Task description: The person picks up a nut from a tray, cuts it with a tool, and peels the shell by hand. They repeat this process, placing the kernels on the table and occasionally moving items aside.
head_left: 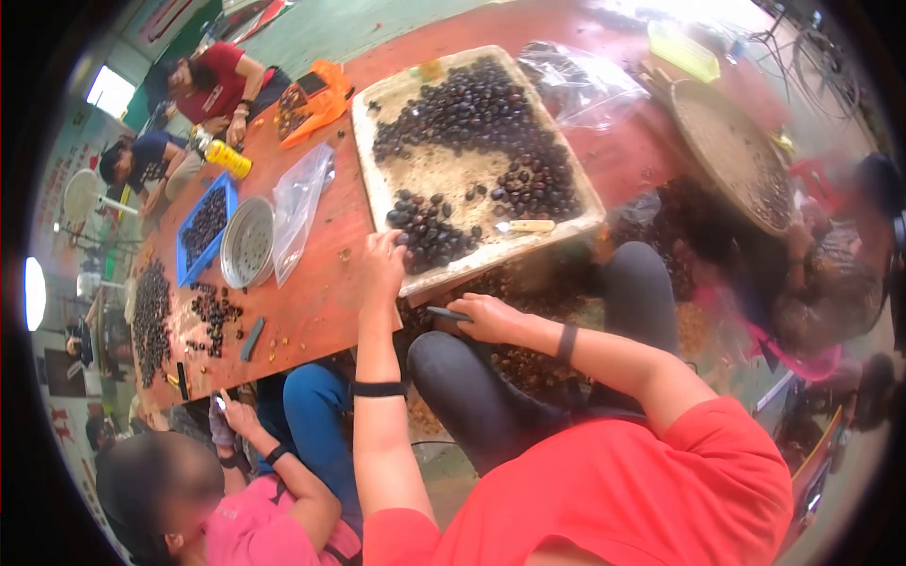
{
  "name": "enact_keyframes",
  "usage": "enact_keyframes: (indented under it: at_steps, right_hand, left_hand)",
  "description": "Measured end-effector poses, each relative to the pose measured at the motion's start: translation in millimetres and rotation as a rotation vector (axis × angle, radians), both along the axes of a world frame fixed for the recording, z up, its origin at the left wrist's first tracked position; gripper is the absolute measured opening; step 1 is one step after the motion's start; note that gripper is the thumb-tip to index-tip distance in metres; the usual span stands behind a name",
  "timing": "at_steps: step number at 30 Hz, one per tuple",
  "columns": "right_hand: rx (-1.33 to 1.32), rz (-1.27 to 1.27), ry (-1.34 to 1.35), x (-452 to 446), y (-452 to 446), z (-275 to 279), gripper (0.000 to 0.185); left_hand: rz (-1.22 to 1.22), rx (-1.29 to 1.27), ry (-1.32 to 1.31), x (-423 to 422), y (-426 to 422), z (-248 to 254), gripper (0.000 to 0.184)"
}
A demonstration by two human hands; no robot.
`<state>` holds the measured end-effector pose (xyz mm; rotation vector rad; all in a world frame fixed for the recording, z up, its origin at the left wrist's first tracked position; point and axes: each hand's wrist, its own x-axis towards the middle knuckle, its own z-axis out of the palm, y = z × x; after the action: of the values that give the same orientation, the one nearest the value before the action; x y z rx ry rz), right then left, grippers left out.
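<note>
A large off-white tray (434,170) on the red table holds many dark round nuts (472,104). My left hand (384,264) reaches over the tray's near left corner, its fingertips at the dark nuts there; whether it grips one is too small to tell. Below the tray's near edge, my right hand (486,319) is closed round a dark-handled tool (447,313), which points left. Inside the tray, a small knife (530,226) with a light wooden handle lies near the front rim.
Left of the tray are a clear plastic bag (300,212), a metal bowl (247,243), a blue tray (193,274) and loose nuts (153,321). A round woven basket (731,151) stands right. Other people sit nearby, one in pink (269,524) close at lower left.
</note>
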<state>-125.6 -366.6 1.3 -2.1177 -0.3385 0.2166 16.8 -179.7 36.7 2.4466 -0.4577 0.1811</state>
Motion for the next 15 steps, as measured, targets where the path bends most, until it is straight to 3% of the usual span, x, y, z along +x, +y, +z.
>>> enact_keyframes:
  at_steps: [6,9,15]
  right_hand:
    - [-0.041,-0.062,0.048,-30.3,-70.6,6.8,0.038]
    - [-0.016,-0.073,0.072,-35.9,-91.5,7.4,0.038]
    - [0.079,-0.087,-0.007,-39.2,-113.1,8.4,0.033]
  left_hand:
    - [-0.194,0.255,-0.123,30.2,-89.8,-3.8,0.026]
    - [-0.233,0.544,-0.149,28.4,-109.3,-14.2,0.026]
    - [-0.198,0.584,-0.197,24.5,-135.3,-17.6,0.028]
